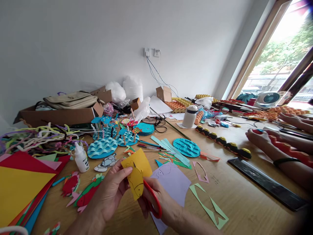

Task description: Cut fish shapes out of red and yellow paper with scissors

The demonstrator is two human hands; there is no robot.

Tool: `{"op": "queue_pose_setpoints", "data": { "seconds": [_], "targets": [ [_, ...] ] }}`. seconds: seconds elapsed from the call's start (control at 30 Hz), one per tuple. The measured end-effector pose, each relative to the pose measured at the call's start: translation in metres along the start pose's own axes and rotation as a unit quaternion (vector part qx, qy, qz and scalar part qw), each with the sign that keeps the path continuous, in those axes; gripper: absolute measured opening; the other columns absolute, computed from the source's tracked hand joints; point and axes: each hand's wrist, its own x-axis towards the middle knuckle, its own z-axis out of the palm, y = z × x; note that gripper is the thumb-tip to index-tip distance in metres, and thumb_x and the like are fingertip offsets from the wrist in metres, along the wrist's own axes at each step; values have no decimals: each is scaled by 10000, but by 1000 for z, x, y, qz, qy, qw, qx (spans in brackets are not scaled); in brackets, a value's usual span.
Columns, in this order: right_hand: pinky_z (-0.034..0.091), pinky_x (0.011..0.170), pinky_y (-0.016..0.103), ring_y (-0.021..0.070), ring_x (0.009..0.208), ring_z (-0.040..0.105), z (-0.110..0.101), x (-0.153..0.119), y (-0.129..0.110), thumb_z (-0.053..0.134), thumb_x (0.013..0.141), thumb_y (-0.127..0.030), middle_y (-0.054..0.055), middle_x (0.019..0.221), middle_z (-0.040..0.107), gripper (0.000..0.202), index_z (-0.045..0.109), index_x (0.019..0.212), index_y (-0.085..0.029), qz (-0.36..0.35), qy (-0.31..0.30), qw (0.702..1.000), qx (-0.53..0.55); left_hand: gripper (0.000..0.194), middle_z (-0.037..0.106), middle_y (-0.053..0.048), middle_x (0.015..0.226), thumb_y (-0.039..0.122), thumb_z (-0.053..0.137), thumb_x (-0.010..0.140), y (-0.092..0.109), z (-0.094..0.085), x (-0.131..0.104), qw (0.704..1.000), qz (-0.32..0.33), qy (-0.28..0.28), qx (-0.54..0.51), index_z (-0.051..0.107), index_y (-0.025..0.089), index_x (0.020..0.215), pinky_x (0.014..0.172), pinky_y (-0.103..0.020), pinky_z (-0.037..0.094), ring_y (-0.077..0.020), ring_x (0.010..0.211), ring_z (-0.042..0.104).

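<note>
My left hand (116,182) pinches a yellow sheet of paper (144,160) that bears a fish outline drawn in dark line. In my right hand (158,199) is a pair of red-handled scissors (156,204), with fingers through the loops. The blades are mostly hidden behind the yellow paper, close to the drawn fish's head. Beneath both hands lies a lilac sheet (173,182) with another fish drawing. To the left are cut-out paper fish, a red one (70,183) and a green and red one (88,194), beside a white glue bottle (81,158).
Coloured paper (24,182) is stacked at left, below a heap of pipe cleaners (36,138). Blue wavy paper discs (102,147) stand mid-table. Paper offcuts (207,202) lie right of the lilac sheet. A white flask (190,117) and a co-worker's hands (259,138) are farther right.
</note>
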Motion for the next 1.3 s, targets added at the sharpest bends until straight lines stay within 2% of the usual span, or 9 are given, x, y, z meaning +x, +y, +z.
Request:
{"op": "queue_pose_setpoints", "data": {
  "seconds": [0.17, 0.27, 0.37, 0.5, 0.6, 0.87, 1.07, 1.3],
  "targets": [
    [286, 372, 191, 69, 340, 386, 0, -1, -2, 501, 758, -571, -55, 415, 439, 406, 427, 644, -188, -1, -3, 1000, -8, 381, 723, -20, 795, 134, 659, 704, -1, 1, -2, 1000, 0, -5, -19, 593, 204, 1073, 589, -275, 533, -165, 644, 660],
    [272, 372, 177, 64, 345, 399, 0, 0, -1, 502, 752, -534, -63, 410, 439, 374, 428, 642, -184, 2, -5, 1000, -1, 395, 722, -34, 838, 115, 648, 721, -2, 2, -1, 1000, 9, -1, -29, 578, 206, 1098, 584, -261, 528, -169, 683, 666],
    [269, 371, 169, 61, 346, 401, 0, 1, 1, 493, 750, -518, -67, 412, 447, 352, 440, 662, -181, 3, -3, 1000, 6, 369, 721, -35, 841, 78, 644, 717, -2, 5, 0, 999, 9, 12, -44, 589, 200, 1060, 556, -233, 521, -153, 668, 664],
    [280, 372, 167, 63, 361, 411, 0, 1, 2, 489, 756, -508, -69, 423, 445, 344, 486, 696, -169, -9, -8, 1000, 8, 277, 710, 2, 771, 39, 662, 688, -3, 6, -1, 997, 14, 46, -54, 629, 191, 917, 503, -190, 503, -113, 602, 646],
    [282, 372, 169, 64, 361, 406, -1, 0, 3, 476, 768, -535, -66, 422, 443, 384, 522, 729, -155, -17, -8, 1000, 2, 178, 707, 5, 797, 90, 678, 700, -4, 4, -2, 999, 18, 27, -34, 646, 184, 848, 530, -191, 507, -108, 635, 637],
    [294, 367, 170, 63, 355, 396, -1, 1, 7, 465, 760, -626, -65, 431, 426, 483, 536, 750, -149, -26, -5, 1000, -1, 129, 691, -10, 801, 174, 639, 744, -6, 2, 0, 999, 31, -13, 25, 643, 188, 873, 611, -242, 497, -132, 673, 592],
    [307, 354, 171, 58, 337, 365, 0, 1, 5, 498, 736, -622, -72, 415, 406, 473, 536, 718, -151, -24, -1, 1000, 7, 147, 684, -4, 791, 181, 654, 726, -7, 0, -1, 999, 26, 1, 41, 658, 185, 873, 552, -203, 449, -115, 653, 566],
    [288, 343, 160, 60, 331, 392, -3, 5, 14, 481, 778, -587, -65, 419, 435, 447, 555, 757, -147, -36, -12, 999, 5, 205, 690, -9, 791, 202, 694, 684, -6, 1, -1, 999, 15, 7, 35, 657, 180, 885, 547, -207, 444, -124, 659, 580]
  ]
}}
